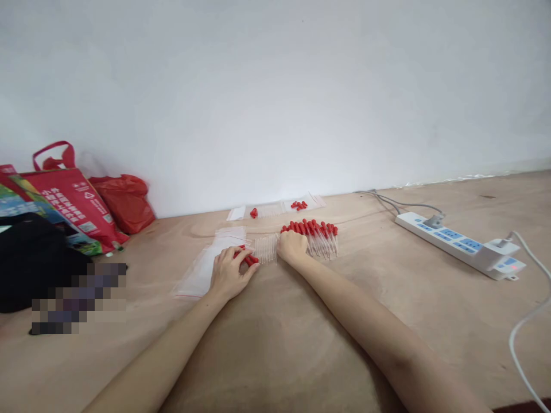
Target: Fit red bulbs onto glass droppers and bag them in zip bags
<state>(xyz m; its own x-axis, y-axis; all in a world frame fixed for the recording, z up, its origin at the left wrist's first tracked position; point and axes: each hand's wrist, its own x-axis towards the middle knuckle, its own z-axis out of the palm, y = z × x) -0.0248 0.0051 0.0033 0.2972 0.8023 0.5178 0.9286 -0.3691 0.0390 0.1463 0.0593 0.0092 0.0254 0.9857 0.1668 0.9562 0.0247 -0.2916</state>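
Note:
My left hand (230,269) rests on the table at the edge of a clear plastic bag (198,274), its fingers curled around several red rubber bulbs (250,260). To its right lies a row of thin clear tubes (266,249) without bulbs. My right hand (293,246) is closed at the right end of that row; its fingertips and whatever they hold are hidden. Directly beside it, several droppers (321,241) lie in a row, red bulbs pointing away from me and clear tips toward me.
Against the wall, another bag (271,210) lies under more clear tubes and loose red bulbs (299,205). A white power strip (456,241) with cables is at right. A red printed bag (77,201), a red plastic bag (124,201) and black cloth (38,258) sit at left.

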